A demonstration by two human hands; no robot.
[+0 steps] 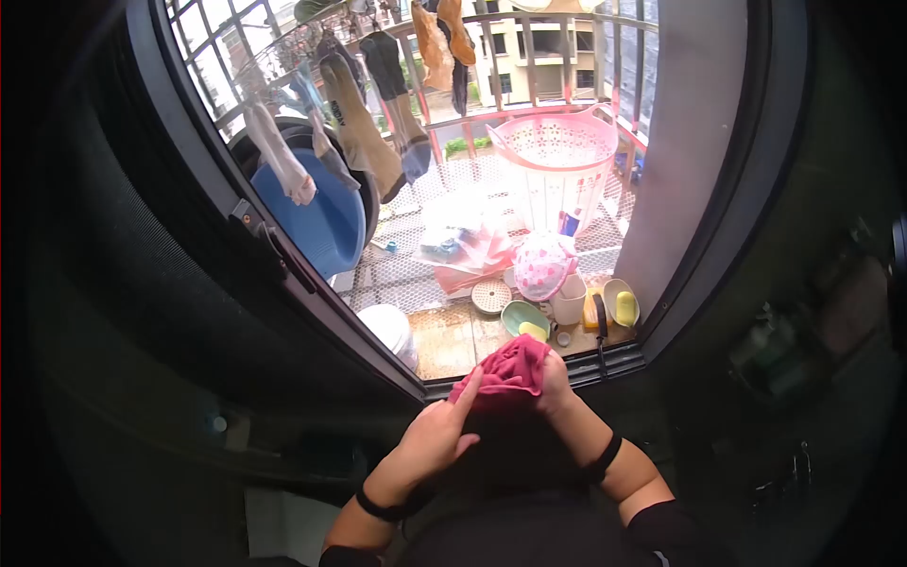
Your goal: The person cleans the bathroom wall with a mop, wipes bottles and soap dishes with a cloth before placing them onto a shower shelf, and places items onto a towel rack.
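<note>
A crumpled dark-pink cloth is bunched up in front of me, just inside the window sill. My right hand grips its right end, with the fingers curled into the folds. At the left end, my left hand has its index finger stretched along the fabric and its thumb spread away from it. The other fingers of that hand are hidden. A dark band circles each wrist. Just beyond the cloth, a green soap dish holds a pale yellow bar of soap.
Socks hang above the sill at left, before a blue basin. A pink laundry basket stands on the mesh ledge behind plastic bags. A white bucket, a mug and a brush line the sill. The window frame borders the opening.
</note>
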